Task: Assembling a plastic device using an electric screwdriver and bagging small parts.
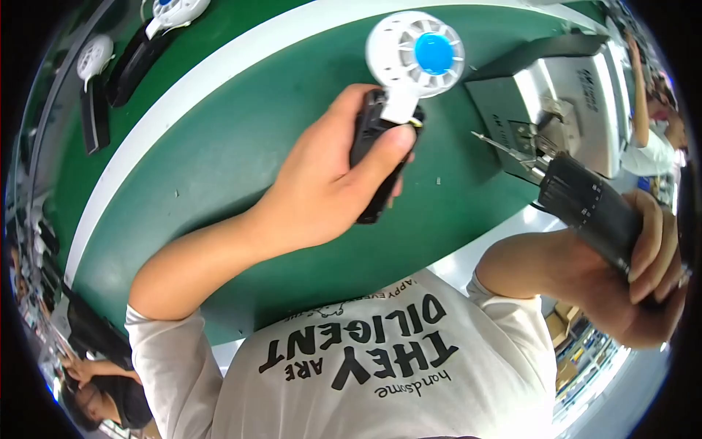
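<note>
My left hand is closed around the black handle of a small handheld fan. The fan's round head is white with a blue centre, and it points away from me above the green mat. My left thumb presses on the handle just below the white neck, where a bit of yellow shows. On the right, my right hand grips a black electric screwdriver. Its thin metal bit points left, in front of a silver box-shaped screw feeder, apart from the fan. Whether a screw sits on the bit is too small to tell.
Under my hands lies a green work surface with a curved white edge strip. Beyond it, more fans with black handles lie at the far left. A tiny screw-like piece rests near the fan. Other people are at the lower left and far right.
</note>
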Demonstrator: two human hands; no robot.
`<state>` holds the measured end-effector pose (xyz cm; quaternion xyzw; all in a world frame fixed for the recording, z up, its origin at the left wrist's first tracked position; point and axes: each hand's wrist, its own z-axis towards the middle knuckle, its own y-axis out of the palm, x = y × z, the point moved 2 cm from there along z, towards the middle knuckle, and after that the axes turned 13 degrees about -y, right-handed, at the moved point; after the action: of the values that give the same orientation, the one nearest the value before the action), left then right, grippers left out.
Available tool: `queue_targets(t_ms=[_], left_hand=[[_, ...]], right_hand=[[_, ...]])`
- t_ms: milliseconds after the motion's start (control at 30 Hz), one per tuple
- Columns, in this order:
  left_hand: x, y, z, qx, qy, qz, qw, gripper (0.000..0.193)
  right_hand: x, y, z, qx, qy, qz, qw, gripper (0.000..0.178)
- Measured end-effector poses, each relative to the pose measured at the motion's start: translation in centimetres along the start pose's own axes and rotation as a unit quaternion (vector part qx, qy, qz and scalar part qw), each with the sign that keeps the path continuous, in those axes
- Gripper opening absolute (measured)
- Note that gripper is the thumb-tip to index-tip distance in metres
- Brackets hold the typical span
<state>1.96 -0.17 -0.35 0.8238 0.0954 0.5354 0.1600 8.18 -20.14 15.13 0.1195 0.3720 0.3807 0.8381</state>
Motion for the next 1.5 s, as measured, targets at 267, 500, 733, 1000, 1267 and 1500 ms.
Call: queue_targets(t_ms=[267,500,733,1000,1267,1500], left_hand=[[-0.3,2.0,-0.8,0.013,-0.048,0.041,0.998,0.026],[1.0,1.6,-2.2,0.022,-0.018,0.078,0.997,0.023],[1.2,1.3,-2.5,0.038,0.001,0.101,0.994,0.024],[0.0,1.8,-2.2,0.080,0.053,0.209,0.973,0.027],[0.2,1.4,-2.6,0.038,-0.041,0.093,0.994,0.037],[0.0,-1.8,-3.4,0.028,-0.043,0.113,0.992,0.039]], right_hand=[[1.7,2.1,-2.4,0.045,-0.077,-0.136,0.987,0.032],[2.5,3.7,-2.5,-0.001,-0.074,-0.116,0.991,0.030],[3.5,3.3,-3.0,-0.042,-0.073,-0.107,0.991,0.030],[3.5,4.8,-4.9,-0.095,-0.021,-0.228,0.969,0.026],[-3.6,0.3,-3.6,0.016,-0.180,-0.149,0.972,0.022],[0.6,-0.7,-0.4,0.055,-0.109,-0.425,0.897,0.028]])
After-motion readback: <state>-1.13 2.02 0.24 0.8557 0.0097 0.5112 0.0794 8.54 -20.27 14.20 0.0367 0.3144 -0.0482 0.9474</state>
